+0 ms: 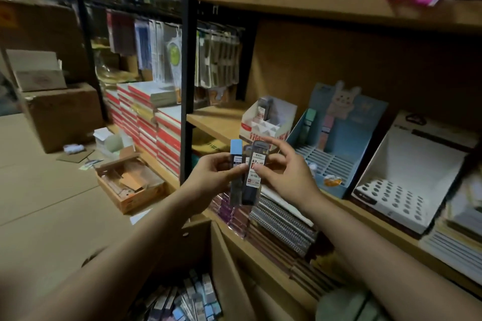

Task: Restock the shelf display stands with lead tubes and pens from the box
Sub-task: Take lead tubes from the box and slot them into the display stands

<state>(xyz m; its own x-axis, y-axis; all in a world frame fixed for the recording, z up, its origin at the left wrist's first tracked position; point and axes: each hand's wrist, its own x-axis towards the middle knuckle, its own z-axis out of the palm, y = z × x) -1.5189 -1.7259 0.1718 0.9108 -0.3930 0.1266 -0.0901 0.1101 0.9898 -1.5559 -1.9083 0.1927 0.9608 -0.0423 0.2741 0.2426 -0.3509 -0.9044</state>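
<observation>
Far left is open cardboard floor w/ a brown carton and a small orange-sided tray of card bits, well apart from the hands. Next, stacks of red-spined notebooks run along the floor up to the black upright post of the shelving.

Box sits bottom center, flaps open, full of lead tubes lying loose, right under the forearms.

Left hand is raised in front of the shelf, palm turned inward, fingers curled, pinching a blue-capped lead tube upright, plus at least one more dark tube behind it, can't tell how many. Right hand comes in from the right, thumb pressed on the label of a dark-capped tube, index touching its top, other fingers spread loose. Both hands meet at the bundle, held over the edge of the lower shelf of spiral notebooks.

Behind the hands, on the wooden shelf, a white-and-red display stand w/ one tube in it, mostly free. Just beside it a blue bunny stand, slots mostly free, two tubes upright at back. Far right a white stand w/ rows of holes.
</observation>
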